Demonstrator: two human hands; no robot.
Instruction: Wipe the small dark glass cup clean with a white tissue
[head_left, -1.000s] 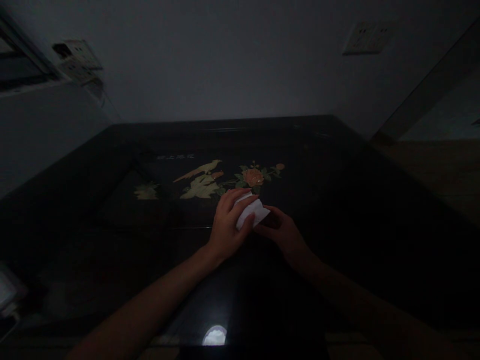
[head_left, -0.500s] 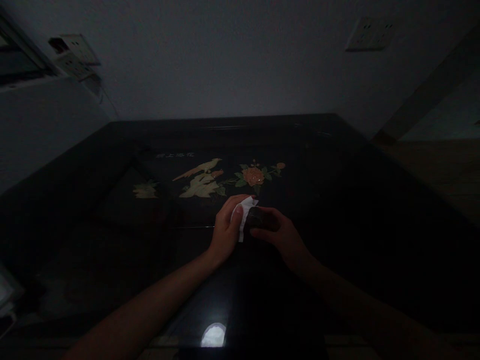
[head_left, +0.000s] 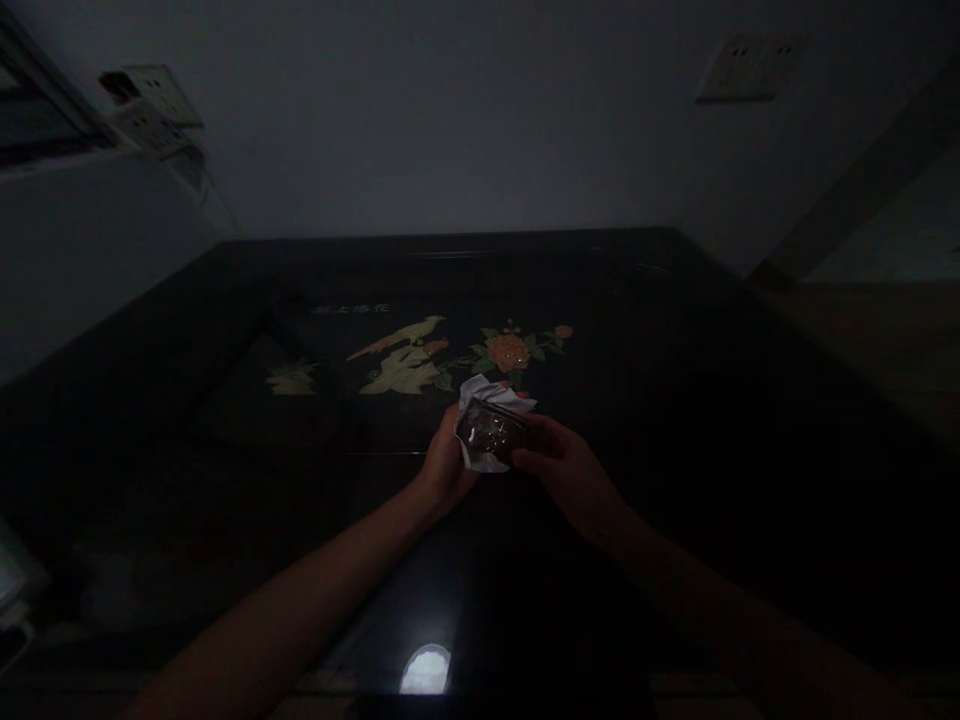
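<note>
My left hand is closed around a crumpled white tissue, its fingers mostly hidden behind it. Against the tissue lies a small dark, glossy object with bright glints on its face; its exact kind is hard to make out in the dim light. My right hand grips that object by its right end, thumb in front and fingers behind. Both hands meet over the near part of a black glossy table.
Inlaid in the tabletop are a pale bird and an orange flower. A wall rises behind the table, with a socket plate at right and sockets at left. A pale object stands at the left edge.
The dark object has turned so its shiny face shows toward me. The left hand has rolled outward, and the tissue is now spread behind and around the object.
</note>
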